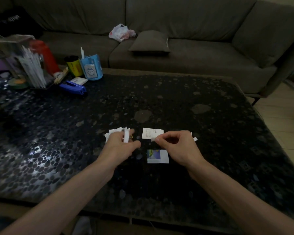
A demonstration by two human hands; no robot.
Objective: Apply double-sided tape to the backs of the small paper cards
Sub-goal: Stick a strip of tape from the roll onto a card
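Two white paper cards [149, 133] lie central on the dark pebbled tabletop [193, 116], edges distant; the left hand [119, 146] grips one white tape roll [126, 135], the right hand [176, 145] pinches a white strip [153, 139].

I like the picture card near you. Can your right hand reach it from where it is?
Probably yes. The picture card lies uncovered on the table right beside the right hand, with nothing between them. That hand pinches a small tape piece, though, so picking the card up might be fiddly.

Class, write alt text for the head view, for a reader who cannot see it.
The left hand grips a white tape roll while the right hand pinches a small white strip, above small paper cards on a dark table. A sofa stands behind.
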